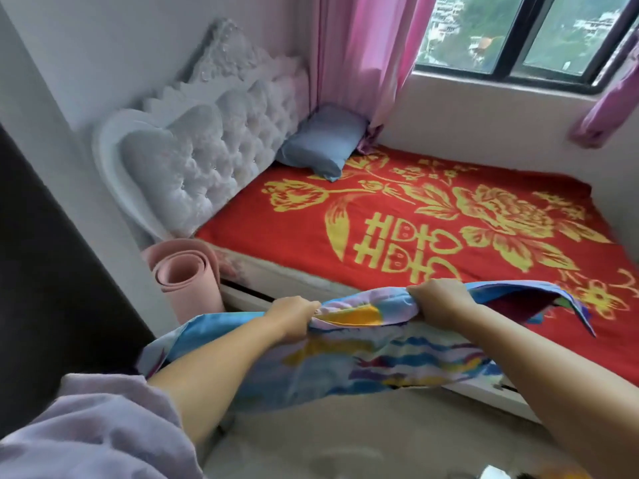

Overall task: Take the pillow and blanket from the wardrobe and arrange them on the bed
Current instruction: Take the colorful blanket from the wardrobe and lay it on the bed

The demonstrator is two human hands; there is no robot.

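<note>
A colourful blanket (pixel 366 361) with blue, yellow and purple patches hangs in the air over the near edge of the bed (pixel 449 236). My left hand (pixel 294 314) and my right hand (pixel 439 299) both grip its bunched upper edge, about a forearm's length apart. The blanket's right end flaps over the red and gold sheet. A light blue pillow (pixel 323 141) leans in the far corner of the bed, against the tufted white headboard (pixel 214 143) and the pink curtain.
A rolled pink mat (pixel 188 281) stands on the floor between the bed and the wall at left. A pink curtain (pixel 363 60) hangs beside the window (pixel 525 32) behind the bed. A dark panel (pixel 52 271) runs along the left edge.
</note>
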